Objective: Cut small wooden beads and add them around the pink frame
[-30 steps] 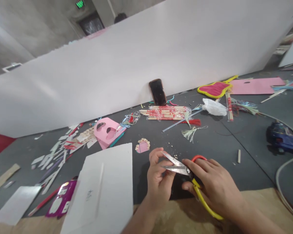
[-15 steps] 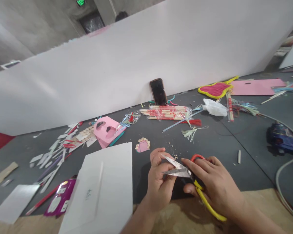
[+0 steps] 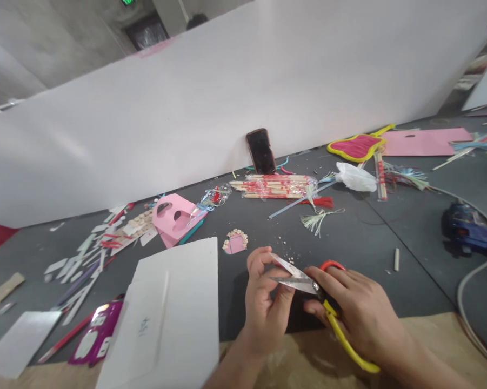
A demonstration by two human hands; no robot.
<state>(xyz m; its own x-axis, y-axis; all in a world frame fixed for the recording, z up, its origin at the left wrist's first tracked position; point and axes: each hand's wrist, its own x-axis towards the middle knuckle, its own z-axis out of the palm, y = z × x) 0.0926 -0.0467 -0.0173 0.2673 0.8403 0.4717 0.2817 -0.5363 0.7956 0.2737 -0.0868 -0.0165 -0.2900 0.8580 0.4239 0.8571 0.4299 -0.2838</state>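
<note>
My right hand (image 3: 359, 302) is closed around the handles of a pair of scissors (image 3: 302, 281), one handle red and the other yellow. Their blades stand apart and point left, reaching my left hand (image 3: 265, 300). The fingers and thumb of my left hand are pinched together beside the blades; whatever they hold is too small or hidden to make out. Tiny pale bits (image 3: 291, 260) lie scattered on the dark table just beyond the blades. Farther off rests a small pink piece (image 3: 235, 244) edged with little cream-coloured pieces along its upper curve.
A white board (image 3: 186, 319) lies to the left, near a purple packet (image 3: 97, 332) and scattered strips. Behind are a pink cutout (image 3: 174, 213), bagged sticks (image 3: 273, 187) and a phone (image 3: 261, 151) against the white partition. A blue glue gun (image 3: 472, 229) with its cord sits right.
The scissor blades have come slightly closer together, and my right hand has shifted a little. My left hand keeps its pinch. The whole view has moved slightly.
</note>
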